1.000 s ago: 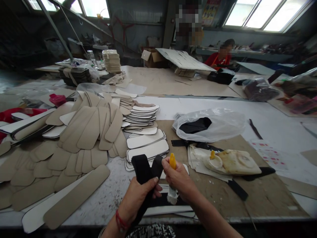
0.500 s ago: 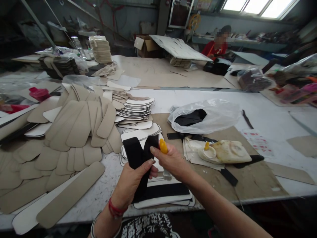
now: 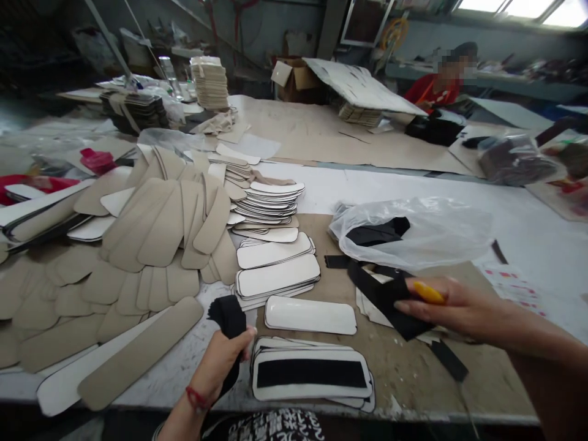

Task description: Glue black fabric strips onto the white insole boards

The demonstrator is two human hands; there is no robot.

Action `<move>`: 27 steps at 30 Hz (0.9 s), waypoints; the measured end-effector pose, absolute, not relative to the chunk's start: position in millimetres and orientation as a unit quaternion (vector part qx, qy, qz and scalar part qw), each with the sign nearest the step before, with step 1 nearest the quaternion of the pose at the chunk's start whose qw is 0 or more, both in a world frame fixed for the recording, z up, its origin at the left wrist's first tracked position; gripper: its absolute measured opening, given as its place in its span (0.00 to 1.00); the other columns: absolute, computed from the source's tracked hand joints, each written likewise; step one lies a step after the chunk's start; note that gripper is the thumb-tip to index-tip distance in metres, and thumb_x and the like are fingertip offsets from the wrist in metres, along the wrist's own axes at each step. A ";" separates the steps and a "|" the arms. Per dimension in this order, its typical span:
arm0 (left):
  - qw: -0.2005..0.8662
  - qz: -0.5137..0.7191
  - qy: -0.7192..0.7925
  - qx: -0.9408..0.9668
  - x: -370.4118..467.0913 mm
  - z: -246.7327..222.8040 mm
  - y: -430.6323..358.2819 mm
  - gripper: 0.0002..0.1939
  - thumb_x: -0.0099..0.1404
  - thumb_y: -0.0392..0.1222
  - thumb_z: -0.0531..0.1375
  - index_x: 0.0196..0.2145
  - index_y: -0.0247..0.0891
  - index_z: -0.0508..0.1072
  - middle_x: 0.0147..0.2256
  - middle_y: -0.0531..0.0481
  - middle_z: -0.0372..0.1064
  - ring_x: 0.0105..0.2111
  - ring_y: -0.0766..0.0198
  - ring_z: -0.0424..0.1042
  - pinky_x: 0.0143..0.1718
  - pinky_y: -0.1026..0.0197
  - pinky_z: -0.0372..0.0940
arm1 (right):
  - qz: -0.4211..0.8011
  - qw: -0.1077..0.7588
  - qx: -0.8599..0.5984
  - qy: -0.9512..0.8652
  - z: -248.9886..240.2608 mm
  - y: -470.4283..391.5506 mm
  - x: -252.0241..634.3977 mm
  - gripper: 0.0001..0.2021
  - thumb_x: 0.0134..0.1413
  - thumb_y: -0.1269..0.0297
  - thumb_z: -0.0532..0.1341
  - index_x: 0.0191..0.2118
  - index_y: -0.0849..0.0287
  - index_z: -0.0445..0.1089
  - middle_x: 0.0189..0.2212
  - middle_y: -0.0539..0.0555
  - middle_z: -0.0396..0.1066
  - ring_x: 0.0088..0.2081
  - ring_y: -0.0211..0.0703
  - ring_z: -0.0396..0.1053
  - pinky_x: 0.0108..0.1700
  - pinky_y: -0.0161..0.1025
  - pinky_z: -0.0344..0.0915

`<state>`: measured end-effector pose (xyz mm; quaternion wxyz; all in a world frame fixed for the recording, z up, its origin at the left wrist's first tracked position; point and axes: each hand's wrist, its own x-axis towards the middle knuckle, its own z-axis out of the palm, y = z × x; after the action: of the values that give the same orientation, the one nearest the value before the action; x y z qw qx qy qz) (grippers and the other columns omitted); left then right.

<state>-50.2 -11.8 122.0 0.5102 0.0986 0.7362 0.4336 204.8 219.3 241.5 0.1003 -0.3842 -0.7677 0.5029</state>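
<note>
My left hand [image 3: 225, 358] is closed around a looped bundle of black fabric strips [image 3: 229, 315] near the table's front edge. Farther right, my right hand [image 3: 450, 306] pinches one black strip [image 3: 376, 297], which stretches left toward a plastic bag. The same hand also grips a yellow-handled tool [image 3: 429, 292]; its working end is hidden. Between my hands lies a stack of white rounded panels [image 3: 312, 395], the top one bearing a black strip [image 3: 316, 372] along its middle. Just behind that stack rests a white panel [image 3: 310, 315].
Beige panels [image 3: 151, 226] cover the table's left side in overlapping heaps. White panel stacks [image 3: 278, 275] stand behind the middle. A clear plastic bag [image 3: 441, 236] with black material lies at right. Across the table a person in red [image 3: 432, 89] sits beside a large board [image 3: 362, 86].
My hands have moved apart, the right one going right with a black strip and the yellow-handled tool, the left keeping the bundle. The view has shifted slightly left.
</note>
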 end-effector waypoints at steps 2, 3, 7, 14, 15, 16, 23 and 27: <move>0.511 0.429 0.739 0.096 -51.3 111.5 -3.1 0.14 0.46 0.48 0.61 0.25 0.32 0.70 0.13 0.58 0.59 0.16 0.71 0.56 0.20 0.66 0.52 | 0.402 -0.092 -0.346 -0.843 223.5 221.0 201.8 0.09 0.43 0.63 0.62 0.18 0.57 0.67 0.16 0.49 0.66 0.18 0.34 0.60 0.22 0.33 0.53; 0.510 0.428 0.740 0.094 -51.3 105.8 1.8 0.14 0.46 0.48 0.61 0.26 0.32 0.70 0.13 0.58 0.59 0.16 0.71 0.55 0.20 0.66 0.52 | 0.319 -0.142 -0.355 -0.867 211.4 217.9 195.8 0.08 0.42 0.65 0.62 0.17 0.57 0.68 0.16 0.51 0.67 0.19 0.36 0.61 0.22 0.34 0.53; 0.497 0.432 0.747 0.085 -49.9 82.0 19.2 0.15 0.43 0.45 0.61 0.27 0.31 0.69 0.13 0.59 0.58 0.15 0.72 0.54 0.19 0.66 0.50 | 0.134 -0.229 -0.294 -0.918 157.3 185.1 155.8 0.07 0.35 0.77 0.60 0.18 0.57 0.70 0.19 0.56 0.71 0.23 0.45 0.67 0.23 0.36 0.52; 0.508 0.400 0.760 0.065 -50.4 55.6 33.6 0.15 0.45 0.42 0.60 0.30 0.29 0.69 0.13 0.58 0.59 0.14 0.71 0.56 0.18 0.66 0.51 | 0.216 -0.192 -0.221 -0.931 103.4 152.3 94.7 0.11 0.42 0.75 0.55 0.31 0.57 0.71 0.27 0.57 0.74 0.28 0.48 0.70 0.26 0.37 0.56; 0.509 0.395 0.763 0.063 -50.6 52.9 35.0 0.14 0.46 0.41 0.60 0.30 0.29 0.69 0.12 0.58 0.58 0.14 0.71 0.55 0.17 0.66 0.51 | 0.217 -0.195 -0.230 -0.929 99.2 153.4 87.8 0.11 0.43 0.74 0.54 0.32 0.58 0.71 0.29 0.59 0.74 0.30 0.49 0.70 0.27 0.37 0.57; 0.509 0.390 0.765 0.061 -50.7 50.2 36.3 0.13 0.46 0.41 0.59 0.29 0.30 0.69 0.11 0.58 0.57 0.13 0.71 0.55 0.17 0.66 0.50 | 0.222 -0.207 -0.236 -0.923 95.6 155.2 81.4 0.11 0.44 0.73 0.53 0.34 0.58 0.70 0.31 0.59 0.74 0.32 0.50 0.70 0.29 0.38 0.58; 0.514 0.369 0.773 0.053 -51.1 42.5 41.6 0.04 0.48 0.37 0.57 0.21 0.33 0.67 0.09 0.58 0.56 0.12 0.71 0.55 0.15 0.67 0.49 | 0.256 -0.283 -0.237 -0.894 82.9 166.9 58.5 0.12 0.50 0.66 0.51 0.35 0.60 0.70 0.35 0.61 0.73 0.37 0.50 0.69 0.35 0.40 0.61; 0.524 0.355 0.773 0.049 -50.9 47.2 43.7 0.04 0.47 0.34 0.56 0.17 0.34 0.66 0.09 0.56 0.57 0.12 0.71 0.56 0.15 0.67 0.49 | 0.257 -0.299 -0.240 -0.887 82.5 169.2 59.1 0.12 0.48 0.67 0.52 0.34 0.61 0.72 0.34 0.62 0.73 0.37 0.51 0.70 0.35 0.39 0.61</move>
<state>-50.9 43.7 47.2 0.5238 0.0487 0.7729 0.3547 59.1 169.2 82.5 -0.2989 -0.2400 -0.8872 0.2566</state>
